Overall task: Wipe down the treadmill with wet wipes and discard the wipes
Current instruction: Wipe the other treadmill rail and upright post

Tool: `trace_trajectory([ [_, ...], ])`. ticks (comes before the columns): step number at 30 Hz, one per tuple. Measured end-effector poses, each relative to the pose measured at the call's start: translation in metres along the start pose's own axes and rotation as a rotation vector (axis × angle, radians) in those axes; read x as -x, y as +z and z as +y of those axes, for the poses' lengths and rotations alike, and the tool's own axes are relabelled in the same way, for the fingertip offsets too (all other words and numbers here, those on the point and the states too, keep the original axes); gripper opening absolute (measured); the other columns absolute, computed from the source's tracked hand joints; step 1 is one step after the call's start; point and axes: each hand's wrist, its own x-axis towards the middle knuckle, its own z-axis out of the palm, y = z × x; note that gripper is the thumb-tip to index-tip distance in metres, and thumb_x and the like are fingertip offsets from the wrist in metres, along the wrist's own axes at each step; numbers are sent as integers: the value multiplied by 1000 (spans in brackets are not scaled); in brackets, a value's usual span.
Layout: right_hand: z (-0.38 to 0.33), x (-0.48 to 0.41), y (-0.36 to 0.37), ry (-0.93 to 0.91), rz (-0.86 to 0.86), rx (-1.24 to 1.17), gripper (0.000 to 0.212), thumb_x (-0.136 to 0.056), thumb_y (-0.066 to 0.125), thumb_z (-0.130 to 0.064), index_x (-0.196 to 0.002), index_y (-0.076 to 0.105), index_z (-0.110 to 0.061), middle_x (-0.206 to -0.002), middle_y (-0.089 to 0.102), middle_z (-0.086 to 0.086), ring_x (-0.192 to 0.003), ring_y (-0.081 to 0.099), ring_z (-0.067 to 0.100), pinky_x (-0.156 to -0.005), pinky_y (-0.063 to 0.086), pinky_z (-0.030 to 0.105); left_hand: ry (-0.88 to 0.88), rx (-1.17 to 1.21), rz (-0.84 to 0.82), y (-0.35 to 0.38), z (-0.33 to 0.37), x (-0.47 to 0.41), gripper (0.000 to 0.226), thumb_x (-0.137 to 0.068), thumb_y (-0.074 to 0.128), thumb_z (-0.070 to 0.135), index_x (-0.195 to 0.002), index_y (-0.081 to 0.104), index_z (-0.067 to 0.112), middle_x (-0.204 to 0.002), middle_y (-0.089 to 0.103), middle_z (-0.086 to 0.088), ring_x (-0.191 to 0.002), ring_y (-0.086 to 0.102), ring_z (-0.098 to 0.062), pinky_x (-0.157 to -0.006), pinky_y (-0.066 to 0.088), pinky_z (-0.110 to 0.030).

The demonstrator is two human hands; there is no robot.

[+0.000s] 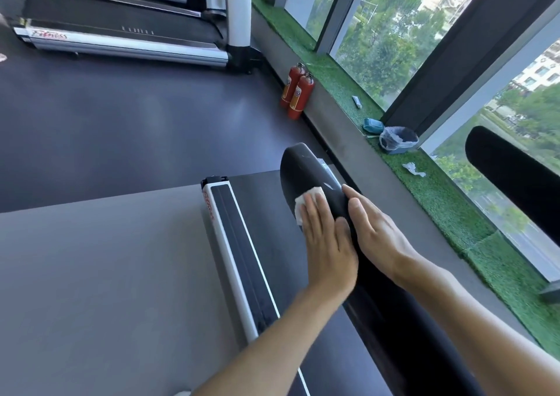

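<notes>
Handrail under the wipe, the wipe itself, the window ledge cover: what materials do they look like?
Handrail: black, smooth, semi-gloss, with window glare on it; likely moulded plastic or a vinyl skin, can't tell which.
Wipe: white, thin, limp, creased under the left hand; looks like nonwoven fabric.
Ledge cover: green tufted pile; artificial turf.

Grey floor (121,117), green turf sill (439,195), daylit windows (378,47) facing trees.

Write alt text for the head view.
A person's left hand presses a white wet wipe flat on a black treadmill handrail; the right hand rests on the rail beside it. A lined bin sits on a green turf window ledge, two red fire extinguishers on the floor.
</notes>
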Motion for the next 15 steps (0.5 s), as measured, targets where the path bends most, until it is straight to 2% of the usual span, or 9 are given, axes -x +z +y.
trace_trajectory([
  [3,0,-4,1,-30,-31,76,53,-105,25,-47,-155,27,-32,-157,29,-23,-138,28,-8,-108,20,17,88,-27,-59,6,-2,36,57,-108,14,29,-144,-30,30,-151,-40,18,-141,-36,-2,-123,-11,-36],
  [6,-7,-15,3,-96,-37,118,56,-105,24,-46,-157,19,-30,-161,20,-19,-141,23,-6,-111,17,17,128,-130,-6,5,-24,-3,70,-110,25,27,-140,-38,30,-147,-46,18,-141,-37,-4,-122,-13,-37],
  [9,-22,-27,10,-95,-30,93,52,-106,24,-45,-157,22,-32,-161,25,-17,-147,21,-2,-120,18,26,113,-274,88,-7,-34,-54,71,-108,27,33,-148,-25,6,-160,-24,-4,-148,-25,-13,-122,-11,-40],
  [10,-24,-27,13,-76,-27,131,52,-106,23,-47,-156,24,-34,-160,26,-20,-146,21,-3,-120,20,29,142,-272,116,-7,-35,-55,75,-105,24,41,-149,-28,9,-161,-18,-9,-149,-22,-16,-122,-11,-38],
  [11,-26,-27,15,-63,-22,179,52,-105,23,-48,-155,25,-36,-159,26,-23,-146,20,-4,-119,21,29,168,-231,134,-7,-30,-44,77,-101,24,45,-148,-33,21,-161,-12,-11,-150,-17,-18,-123,-9,-35],
  [13,-27,-25,16,-71,-13,221,51,-104,24,-49,-154,26,-39,-157,26,-27,-145,20,-6,-115,23,29,262,-92,152,-2,-22,-8,81,-92,31,37,-146,-29,45,-163,3,-11,-152,-2,-24,-125,2,-39],
  [14,-27,-24,15,-72,-16,215,50,-105,24,-49,-154,26,-40,-157,26,-28,-144,20,-7,-113,23,28,286,-28,144,1,-20,6,81,-92,32,32,-145,-27,50,-163,4,-9,-153,2,-25,-125,7,-42],
  [15,-27,-24,15,-64,-22,198,50,-105,24,-49,-154,26,-41,-156,27,-29,-144,21,-7,-112,23,27,290,-4,134,4,-21,12,79,-96,31,28,-144,-27,52,-164,-2,-5,-153,-1,-24,-125,7,-44],
])
